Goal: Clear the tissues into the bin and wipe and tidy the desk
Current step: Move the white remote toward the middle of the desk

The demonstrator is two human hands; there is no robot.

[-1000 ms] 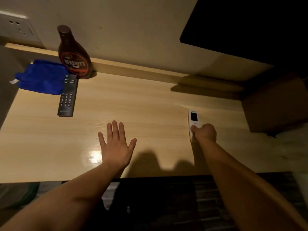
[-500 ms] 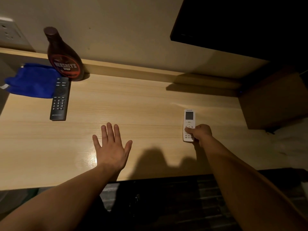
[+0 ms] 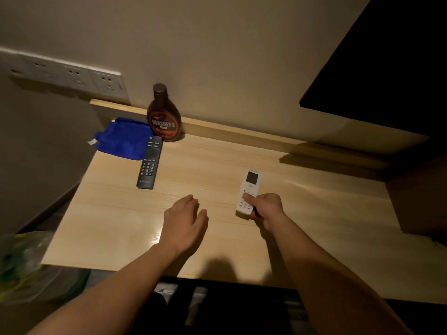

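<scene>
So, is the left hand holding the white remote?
No, the right hand grips the white remote, while the left hand holds nothing.

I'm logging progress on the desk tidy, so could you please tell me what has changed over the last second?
The right hand keeps its grip on the white remote and seems to have slid it left, toward the black remote. The left hand, flat with spread fingers before, now has them drawn together and loosely bent. Black remote, blue cloth and syrup bottle are unmoved.

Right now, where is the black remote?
In the head view, the black remote lies on the left part of the desk, just right of the blue cloth and in front of the brown syrup bottle.
</scene>
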